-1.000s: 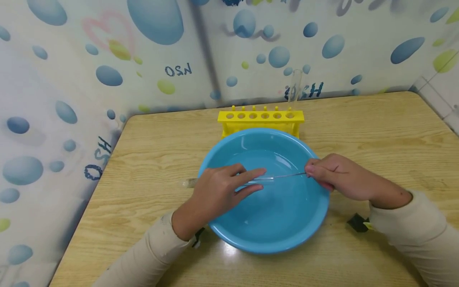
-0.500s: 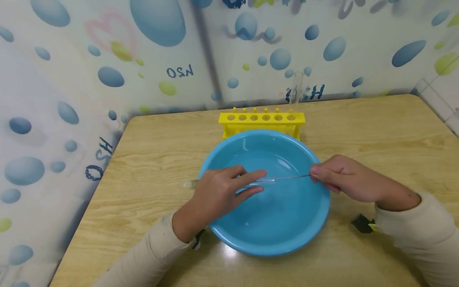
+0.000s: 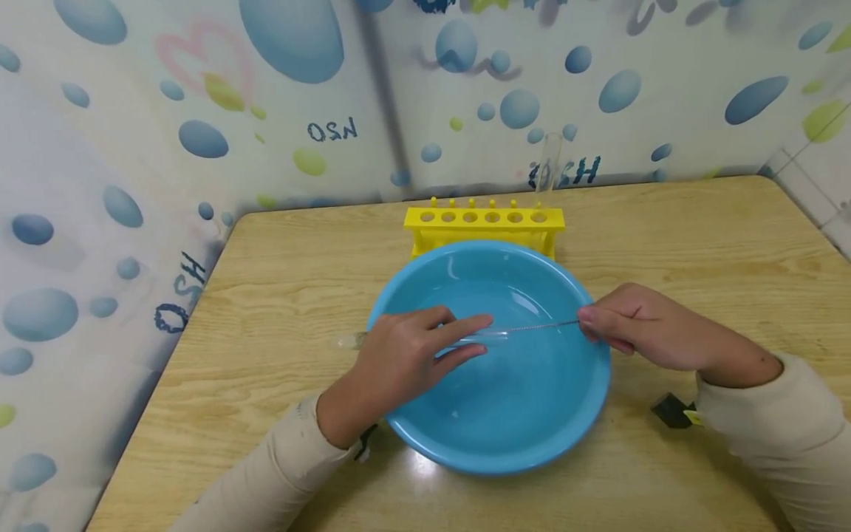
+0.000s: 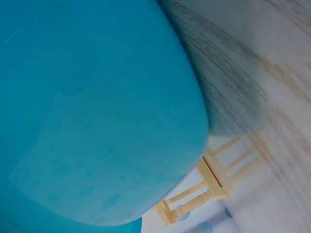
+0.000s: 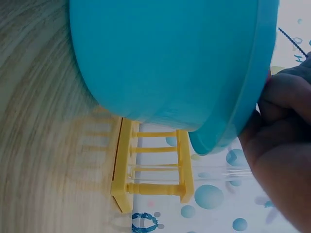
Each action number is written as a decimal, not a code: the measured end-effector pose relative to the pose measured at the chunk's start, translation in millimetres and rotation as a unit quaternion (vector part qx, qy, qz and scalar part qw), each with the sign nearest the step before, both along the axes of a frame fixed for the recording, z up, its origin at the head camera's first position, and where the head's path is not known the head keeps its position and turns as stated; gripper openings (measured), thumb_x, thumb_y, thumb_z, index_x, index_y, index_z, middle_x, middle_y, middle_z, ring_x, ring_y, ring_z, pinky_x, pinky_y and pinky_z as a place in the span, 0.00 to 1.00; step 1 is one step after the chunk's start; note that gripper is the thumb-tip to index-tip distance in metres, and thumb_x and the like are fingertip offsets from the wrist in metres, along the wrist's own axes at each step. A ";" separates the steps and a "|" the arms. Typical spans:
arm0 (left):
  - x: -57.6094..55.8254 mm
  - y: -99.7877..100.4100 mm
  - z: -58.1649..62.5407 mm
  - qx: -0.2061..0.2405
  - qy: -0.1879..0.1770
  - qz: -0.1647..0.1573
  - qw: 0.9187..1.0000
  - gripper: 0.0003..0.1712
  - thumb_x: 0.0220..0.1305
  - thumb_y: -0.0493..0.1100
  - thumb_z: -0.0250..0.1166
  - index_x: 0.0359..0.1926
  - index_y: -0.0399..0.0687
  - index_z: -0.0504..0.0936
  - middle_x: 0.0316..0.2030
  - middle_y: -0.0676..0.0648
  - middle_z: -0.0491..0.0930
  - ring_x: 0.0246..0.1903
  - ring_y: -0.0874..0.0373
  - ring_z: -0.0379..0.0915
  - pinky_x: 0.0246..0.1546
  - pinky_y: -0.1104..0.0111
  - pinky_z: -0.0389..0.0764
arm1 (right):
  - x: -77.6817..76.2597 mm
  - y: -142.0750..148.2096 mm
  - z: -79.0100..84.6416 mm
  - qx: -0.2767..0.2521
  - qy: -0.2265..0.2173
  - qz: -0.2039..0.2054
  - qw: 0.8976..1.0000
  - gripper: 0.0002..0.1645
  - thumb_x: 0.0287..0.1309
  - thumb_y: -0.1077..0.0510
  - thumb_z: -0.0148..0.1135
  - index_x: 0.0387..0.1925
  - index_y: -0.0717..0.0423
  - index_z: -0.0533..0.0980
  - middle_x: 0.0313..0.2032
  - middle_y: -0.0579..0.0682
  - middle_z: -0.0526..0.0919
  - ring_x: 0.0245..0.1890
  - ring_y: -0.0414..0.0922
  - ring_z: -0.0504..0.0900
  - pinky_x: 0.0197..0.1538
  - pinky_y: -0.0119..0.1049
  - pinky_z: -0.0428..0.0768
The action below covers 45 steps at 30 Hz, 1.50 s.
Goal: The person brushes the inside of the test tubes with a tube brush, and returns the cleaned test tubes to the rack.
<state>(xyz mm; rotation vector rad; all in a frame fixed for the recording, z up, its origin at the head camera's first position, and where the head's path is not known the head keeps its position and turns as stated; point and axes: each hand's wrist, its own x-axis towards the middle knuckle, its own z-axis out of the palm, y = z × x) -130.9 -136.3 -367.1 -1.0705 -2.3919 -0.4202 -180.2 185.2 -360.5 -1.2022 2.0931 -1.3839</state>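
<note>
Over the blue basin [image 3: 492, 462], my left hand [image 3: 402, 355] holds a clear glass test tube [image 3: 497, 337] lying nearly level, its mouth to the right. The tube's closed end sticks out left of the hand, past the basin rim. A thin twisted-wire handle of a test tube brush [image 3: 544, 326] runs out of the mouth. My right hand [image 3: 634, 325] pinches the wire's far end above the basin's right rim. Greyish bristles show faintly near the closed end; the left hand covers the rest. In the right wrist view, that hand [image 5: 286, 116] is close against the rim.
A yellow test tube rack [image 3: 484, 219] stands right behind the basin, with another clear test tube [image 3: 549, 162] upright in its rightmost hole. Water appears to lie in the basin. Wood-grain table [image 3: 286, 281] surrounds it, with a patterned wall [image 3: 372, 89] behind.
My right hand has shifted slightly right, drawing the brush wire a little further out of the tube; the bristles inside moved right too. My left hand keeps its place on the tube.
</note>
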 end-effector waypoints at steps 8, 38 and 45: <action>0.8 -4.3 0.7 -0.003 -0.003 0.006 1.000 0.25 0.54 0.52 0.77 0.54 0.60 0.86 0.25 0.55 0.80 0.21 0.66 0.75 0.19 0.78 0.68 | -1.3 -2.8 5.5 0.005 0.008 0.009 1.000 0.29 0.74 0.71 0.38 0.15 0.51 0.67 0.13 0.48 0.64 0.15 0.39 0.66 0.20 0.32 0.68; 0.2 -0.9 0.1 -0.010 -0.006 0.005 1.000 0.23 0.56 0.53 0.76 0.54 0.61 0.86 0.25 0.56 0.80 0.22 0.67 0.75 0.20 0.79 0.68 | 1.2 13.2 4.1 0.025 0.038 0.002 0.999 0.29 0.72 0.73 0.41 0.15 0.49 0.66 0.13 0.45 0.64 0.15 0.36 0.66 0.21 0.31 0.68; 0.7 -1.5 0.6 -0.015 -0.007 0.006 1.000 0.23 0.56 0.53 0.75 0.54 0.62 0.86 0.26 0.56 0.80 0.22 0.68 0.74 0.20 0.79 0.67 | 2.5 20.0 1.9 0.043 0.036 -0.006 0.998 0.30 0.73 0.72 0.40 0.15 0.48 0.67 0.13 0.46 0.64 0.15 0.33 0.64 0.21 0.30 0.66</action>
